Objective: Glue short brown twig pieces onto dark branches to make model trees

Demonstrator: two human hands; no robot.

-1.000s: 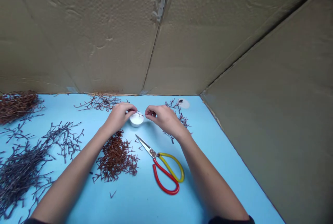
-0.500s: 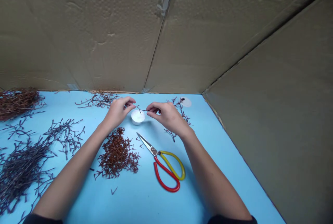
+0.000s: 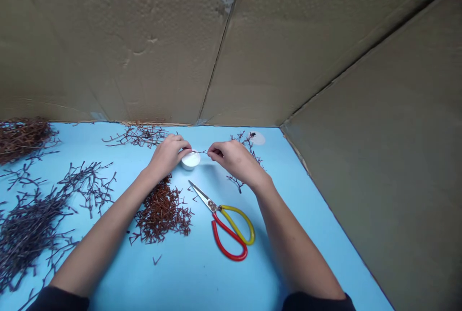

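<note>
A thin dark twig point(image 3: 199, 151) stretches between my two hands, just above the rim of a small white cup point(image 3: 189, 161) with white contents. My left hand point(image 3: 170, 153) pinches the twig's left end, its fingertips partly over the cup. On the right, my right hand point(image 3: 233, 158) is closed in a pinch at the other end; its fingertips hide that tip. Nearer to me lie scissors point(image 3: 212, 206) with one red and one yellow handle, blades almost closed and pointing up-left. Beside them, a pile of short reddish-brown twig pieces point(image 3: 164, 212) spreads under my left forearm.
Dark branched twigs point(image 3: 32, 234) are heaped at the left, with a reddish-brown bundle point(image 3: 21, 140) behind. Loose brown twigs point(image 3: 140, 135) lie at the back. Joined dark twigs point(image 3: 249, 145) rest by a pale round disc point(image 3: 257, 138). Cardboard walls point(image 3: 162, 60) enclose the blue table point(image 3: 173, 287).
My left fingers have moved slightly right along the twig, and my right fingers have shifted a little right. The twig's upright side sprig no longer shows. The whole view has shifted slightly.
</note>
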